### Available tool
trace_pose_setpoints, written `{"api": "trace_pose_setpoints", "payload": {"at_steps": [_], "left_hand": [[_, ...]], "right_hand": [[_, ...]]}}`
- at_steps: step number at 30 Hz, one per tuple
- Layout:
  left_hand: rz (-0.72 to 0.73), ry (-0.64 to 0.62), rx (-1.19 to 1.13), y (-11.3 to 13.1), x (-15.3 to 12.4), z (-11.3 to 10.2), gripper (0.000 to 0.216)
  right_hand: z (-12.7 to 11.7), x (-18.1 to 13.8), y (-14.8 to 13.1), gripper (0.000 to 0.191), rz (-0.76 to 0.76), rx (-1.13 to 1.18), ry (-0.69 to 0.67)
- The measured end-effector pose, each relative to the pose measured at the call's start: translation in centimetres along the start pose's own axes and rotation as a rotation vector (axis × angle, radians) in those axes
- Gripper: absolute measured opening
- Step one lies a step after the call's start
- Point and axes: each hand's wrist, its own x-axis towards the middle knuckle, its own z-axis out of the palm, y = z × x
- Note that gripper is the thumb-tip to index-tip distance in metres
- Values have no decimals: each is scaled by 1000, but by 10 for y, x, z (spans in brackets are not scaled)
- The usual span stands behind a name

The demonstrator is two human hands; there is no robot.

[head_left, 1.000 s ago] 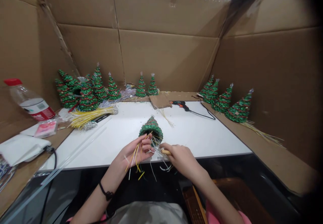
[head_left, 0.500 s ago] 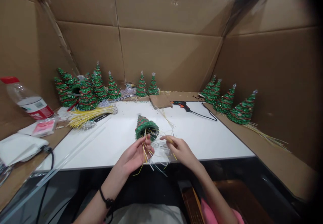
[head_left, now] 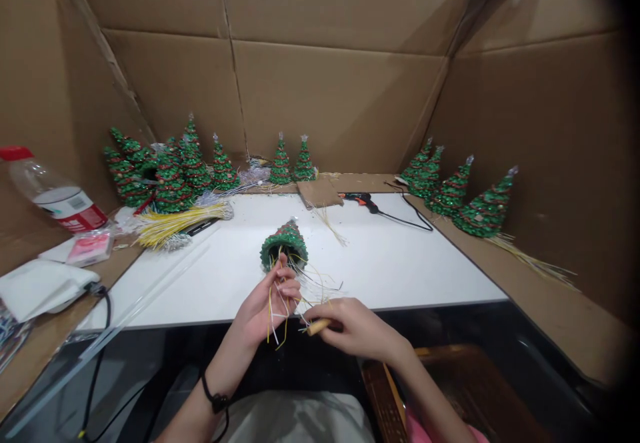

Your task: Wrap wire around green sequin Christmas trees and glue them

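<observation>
At centre frame, the left hand (head_left: 267, 303) grips a small beaded green tree (head_left: 284, 246) by the loose yellow and white strands (head_left: 274, 310) trailing from its open base, held just above the white tabletop (head_left: 400, 263), while the right hand (head_left: 350, 326) is closed around a wooden-handled tool (head_left: 320, 327) beside those strands. Working them cleanly looks to call for keeping the tree steady and taking one strand at a time. At far left, a tilted, red-capped plastic bottle (head_left: 53, 193) shows no clear contents.
</observation>
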Motion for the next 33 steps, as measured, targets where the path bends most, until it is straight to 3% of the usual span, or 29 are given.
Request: {"api": "trace_pose_setpoints", "payload": {"at_steps": [3, 9, 17, 21, 26, 33], "left_hand": [[-27, 23, -5, 4, -2, 4, 32], [-17, 93, 27, 9, -2, 6, 35], [-5, 57, 21, 12, -4, 5, 34], [-43, 68, 49, 13, -3, 6, 32], [-67, 39, 86, 15, -7, 3, 30], [-51, 69, 161, 19, -36, -17, 21]], "right_hand": [[3, 1, 1, 22, 19, 35, 23], [-1, 7, 3, 16, 41, 296, 95], [-8, 14, -1, 22, 8, 436, -51], [-11, 20, 0, 22, -13, 393, -96], [-11, 21, 6, 16, -16, 230, -45], [-15, 11, 14, 14, -5, 188, -37]]}}
